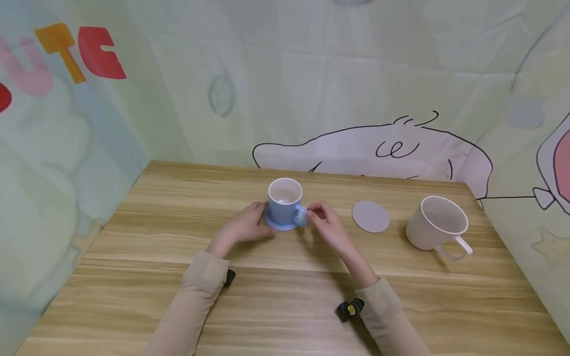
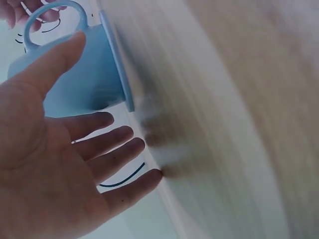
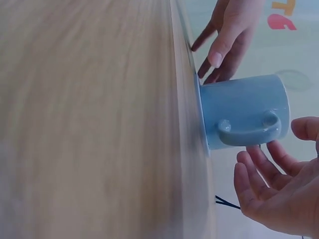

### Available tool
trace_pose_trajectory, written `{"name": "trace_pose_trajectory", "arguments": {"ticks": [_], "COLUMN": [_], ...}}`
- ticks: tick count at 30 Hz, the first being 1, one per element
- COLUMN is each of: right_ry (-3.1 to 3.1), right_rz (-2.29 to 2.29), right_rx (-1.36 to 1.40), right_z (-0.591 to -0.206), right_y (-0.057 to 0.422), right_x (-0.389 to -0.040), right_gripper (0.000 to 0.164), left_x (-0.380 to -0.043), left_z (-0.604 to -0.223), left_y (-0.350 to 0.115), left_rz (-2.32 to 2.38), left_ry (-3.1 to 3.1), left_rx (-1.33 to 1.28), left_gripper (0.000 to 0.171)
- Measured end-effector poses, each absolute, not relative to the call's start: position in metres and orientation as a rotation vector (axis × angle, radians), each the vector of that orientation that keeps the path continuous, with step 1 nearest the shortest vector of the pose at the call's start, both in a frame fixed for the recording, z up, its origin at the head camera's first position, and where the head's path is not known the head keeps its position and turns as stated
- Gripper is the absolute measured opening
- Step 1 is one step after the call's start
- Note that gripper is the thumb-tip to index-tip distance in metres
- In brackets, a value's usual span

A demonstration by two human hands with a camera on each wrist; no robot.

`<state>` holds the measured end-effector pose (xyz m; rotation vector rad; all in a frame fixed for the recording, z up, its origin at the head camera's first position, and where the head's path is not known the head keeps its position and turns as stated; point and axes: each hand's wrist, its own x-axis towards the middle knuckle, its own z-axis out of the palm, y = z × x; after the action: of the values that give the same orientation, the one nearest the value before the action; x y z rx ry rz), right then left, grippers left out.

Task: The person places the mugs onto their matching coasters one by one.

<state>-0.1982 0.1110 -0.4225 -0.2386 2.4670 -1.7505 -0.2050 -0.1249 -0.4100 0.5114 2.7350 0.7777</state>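
Observation:
A light blue mug with a pale inside stands upright on a round blue coaster near the middle of the table. My left hand is at the mug's left side with fingers extended and spread; in the left wrist view its thumb overlaps the mug, and contact is hard to tell. On the other side, my right hand is beside the mug's handle. Its fingers bend loosely near the handle and are not wrapped round it. The right wrist view shows the palm side of this hand facing the mug.
To the right lies a round greyish coaster flat on the wooden table. Beyond it stands a larger off-white mug, its handle toward the front right. A printed cloth hangs behind the table.

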Motion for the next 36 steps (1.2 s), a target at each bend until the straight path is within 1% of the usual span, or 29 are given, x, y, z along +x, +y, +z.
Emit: {"name": "trace_pose_trajectory", "arguments": {"ticks": [6,13,18,29,36], "right_ry": [2.569,2.608,2.628,2.667,2.684], "right_rz": [-1.661,-1.597,-1.56,-1.534,-1.522], "right_rx": [-0.239,-0.247,-0.236,-0.246,-0.265], "right_z": [-0.42,-0.417,-0.415,-0.411,-0.411], "right_y": [0.116,0.121,0.125,0.132,0.137], "right_x": [-0.193,-0.185,-0.18,-0.169,-0.164], "right_gripper": [0.026,0.028,0.029,0.028,0.029], "left_x": [-0.198,-0.186,-0.179,-0.162,-0.153], "left_z": [-0.408,-0.402,-0.402,-0.396,-0.393], "left_y": [-0.122,-0.118,-0.115,-0.104,-0.097], "left_rz": [0.752,0.749,0.755,0.822,0.786], "left_ry": [2.754,2.783,2.829,2.939,2.939], "left_rx": [0.493,0.364,0.305,0.322,0.325], "left_gripper": [0.081,0.085,0.083,0.077,0.081]}}
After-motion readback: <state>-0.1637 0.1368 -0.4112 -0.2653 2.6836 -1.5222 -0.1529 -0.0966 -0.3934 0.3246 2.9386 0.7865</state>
